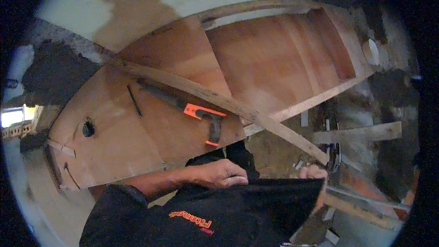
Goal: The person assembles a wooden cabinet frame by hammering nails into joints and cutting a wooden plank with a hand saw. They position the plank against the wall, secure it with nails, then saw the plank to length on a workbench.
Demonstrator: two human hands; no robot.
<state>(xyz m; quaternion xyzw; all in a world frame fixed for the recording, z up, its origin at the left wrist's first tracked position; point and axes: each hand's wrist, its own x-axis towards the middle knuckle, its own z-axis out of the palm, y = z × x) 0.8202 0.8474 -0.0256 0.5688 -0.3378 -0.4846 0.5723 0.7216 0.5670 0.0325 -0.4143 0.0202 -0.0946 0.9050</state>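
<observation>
My left hand is closed at the edge of my black T-shirt, gripping the cloth in front of me. At the other end of the stretched edge, my right hand pinches the same shirt; part of that hand is hidden behind the fabric. The shirt is pulled taut between the two hands. Beyond them, a handsaw with an orange and black handle lies on a brown plywood panel, its blade partly under a long wooden strip. A thin dark rod rests near the saw's tip.
A small round black object and a short thin stick are on the panel's left part. A wood-edged panelled frame extends to the right. On the littered floor, a pale board and wood offcuts lie at the right.
</observation>
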